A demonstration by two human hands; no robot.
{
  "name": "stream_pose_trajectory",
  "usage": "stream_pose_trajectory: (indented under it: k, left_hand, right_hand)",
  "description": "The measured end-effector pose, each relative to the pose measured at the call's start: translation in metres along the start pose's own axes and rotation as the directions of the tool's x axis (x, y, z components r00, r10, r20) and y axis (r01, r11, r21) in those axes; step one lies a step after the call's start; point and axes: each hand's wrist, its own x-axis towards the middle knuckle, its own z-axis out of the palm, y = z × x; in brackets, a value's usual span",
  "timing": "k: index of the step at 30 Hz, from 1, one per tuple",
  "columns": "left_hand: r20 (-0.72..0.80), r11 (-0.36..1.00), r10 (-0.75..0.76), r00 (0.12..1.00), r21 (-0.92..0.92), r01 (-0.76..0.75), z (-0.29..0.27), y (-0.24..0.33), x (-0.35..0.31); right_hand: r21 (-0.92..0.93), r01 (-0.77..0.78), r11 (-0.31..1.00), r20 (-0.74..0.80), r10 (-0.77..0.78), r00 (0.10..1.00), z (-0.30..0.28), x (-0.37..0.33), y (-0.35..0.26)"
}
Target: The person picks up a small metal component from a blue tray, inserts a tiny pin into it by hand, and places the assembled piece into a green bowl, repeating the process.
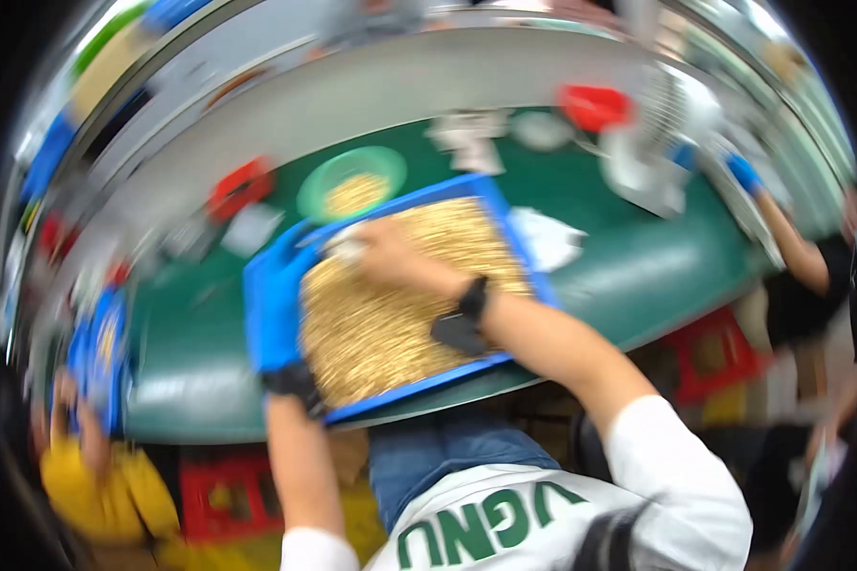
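Head view, shiny bits [400, 328], rectangular tray [510, 233]

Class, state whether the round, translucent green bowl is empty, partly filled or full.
Partly filled: golden pieces lie in the green bowl, leaving much of its wall bare.

Shiny metallic pieces [381, 328], plastic tray [516, 243]

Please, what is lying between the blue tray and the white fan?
In the head view, a white thing lies there on the green table, beside the tray; blur hides what it is.
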Motion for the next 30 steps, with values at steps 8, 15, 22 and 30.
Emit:
stream_pose_trajectory:
  k: [8, 15, 22, 30]
  left_hand:
    - [0.049, 0.995, -0.08, 0.996, 0.06, 0.077, -0.065, -0.056, 0.013]
    - [-0.013, 0.997, -0.07, 0.997, 0.014, 0.07, 0.016, 0.023, -0.022]
    - [-0.031, 0.959, 0.182, 0.983, 0.226, -0.171, 0.021, 0.044, -0.032]
    - [0.015, 0.99, -0.058, 0.998, -0.127, 0.06, -0.011, -0.007, 0.024]
  right_hand:
    - [-0.005, 0.218, 0.976, -0.084, -0.218, 0.972, 0.018, 0.006, -0.013]
    - [0.017, 0.094, 0.995, -0.15, -0.091, 0.984, 0.006, -0.01, -0.001]
    - [-0.047, 0.112, 0.993, -0.115, -0.117, 0.987, 0.016, 0.0, -0.013]
    - [0.221, 0.046, 0.974, -0.07, -0.031, 0.997, 0.013, 0.0, -0.014]
